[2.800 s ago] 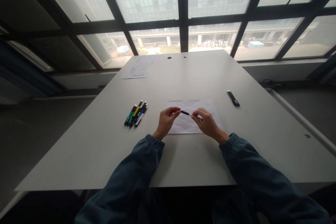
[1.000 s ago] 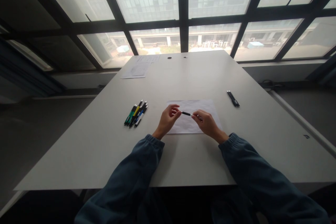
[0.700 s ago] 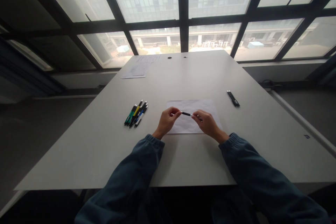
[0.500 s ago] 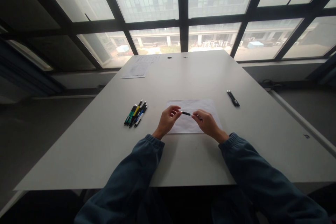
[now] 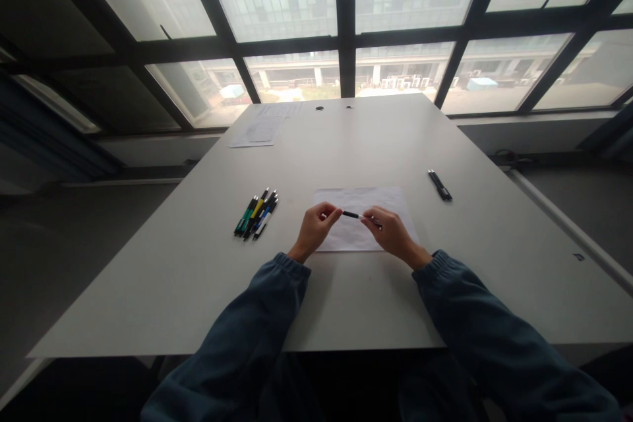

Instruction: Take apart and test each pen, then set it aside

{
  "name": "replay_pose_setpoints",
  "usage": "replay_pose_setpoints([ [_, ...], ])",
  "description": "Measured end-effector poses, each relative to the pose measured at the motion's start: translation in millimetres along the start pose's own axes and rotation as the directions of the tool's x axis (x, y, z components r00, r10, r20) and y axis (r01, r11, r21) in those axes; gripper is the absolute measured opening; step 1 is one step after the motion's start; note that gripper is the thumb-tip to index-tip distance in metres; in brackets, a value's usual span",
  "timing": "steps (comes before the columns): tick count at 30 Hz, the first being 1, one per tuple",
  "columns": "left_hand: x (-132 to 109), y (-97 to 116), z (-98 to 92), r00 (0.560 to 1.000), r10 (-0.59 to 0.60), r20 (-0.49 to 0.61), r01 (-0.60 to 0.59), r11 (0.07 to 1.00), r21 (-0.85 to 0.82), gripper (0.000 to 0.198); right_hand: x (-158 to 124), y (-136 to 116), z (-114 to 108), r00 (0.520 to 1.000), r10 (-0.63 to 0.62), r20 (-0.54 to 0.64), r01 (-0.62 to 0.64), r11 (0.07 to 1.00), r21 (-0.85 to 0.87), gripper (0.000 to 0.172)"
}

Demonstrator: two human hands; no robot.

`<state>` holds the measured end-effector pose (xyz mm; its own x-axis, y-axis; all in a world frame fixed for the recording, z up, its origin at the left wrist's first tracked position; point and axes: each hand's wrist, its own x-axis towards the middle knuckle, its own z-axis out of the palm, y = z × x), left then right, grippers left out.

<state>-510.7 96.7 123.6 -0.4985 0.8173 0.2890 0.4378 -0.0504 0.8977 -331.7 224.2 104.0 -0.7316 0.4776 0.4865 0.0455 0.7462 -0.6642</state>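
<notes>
Both hands meet over the middle of the counter [image 5: 346, 303], just above a white sheet of paper [image 5: 368, 198] that lies flat on it. The left hand [image 5: 315, 232] and the right hand [image 5: 391, 233] hold one short black pen [image 5: 351, 215] between them. The pen lies nearly level, running from left to right, and only its dark middle part shows in the gap between the hands. The fingers [image 5: 331, 213] of the left hand are pinched together on the pen's left end, with the thumb underneath. The fingers of the right hand are closed on its right end, and that end is hidden inside the grip. The pen is lifted a little off the paper; whether it touches the sheet cannot be told. Both wrists come out of dark blue sleeves [image 5: 277, 290] and sit close to the near edge of the paper.

To the left, well apart from the hands, a small bunch of pens [image 5: 256, 213] lies side by side on the counter, with green, yellow, black and blue barrels. To the right, also well apart, a pair of black pens [image 5: 440, 185] lies together. At the far left corner of the counter rest some printed sheets [image 5: 262, 128], near the large window [image 5: 341, 26].
</notes>
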Motion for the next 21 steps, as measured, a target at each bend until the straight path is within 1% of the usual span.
replay_pose_setpoints([
  [7, 0.3, 0.2, 0.2, 1.000, 0.026, -0.015, -0.026, 1.000, -0.005, 0.028, 0.7, -0.6, -0.8, 1.000, 0.005, -0.001, -0.005, 1.000, -0.006, 0.016],
  [12, -0.3, 2.5, 0.8, 0.999, 0.036, 0.005, -0.036, 0.998, -0.043, 0.029, 0.9, -0.4, -1.1, 1.000, -0.001, -0.003, 0.001, 1.000, -0.006, 0.018],
  [21, 0.0, -1.7, -0.7, 1.000, -0.014, -0.028, 0.014, 1.000, 0.011, 0.033, 0.4, -0.1, 0.0, 1.000, -0.009, 0.018, 0.009, 1.000, -0.001, 0.018],
])
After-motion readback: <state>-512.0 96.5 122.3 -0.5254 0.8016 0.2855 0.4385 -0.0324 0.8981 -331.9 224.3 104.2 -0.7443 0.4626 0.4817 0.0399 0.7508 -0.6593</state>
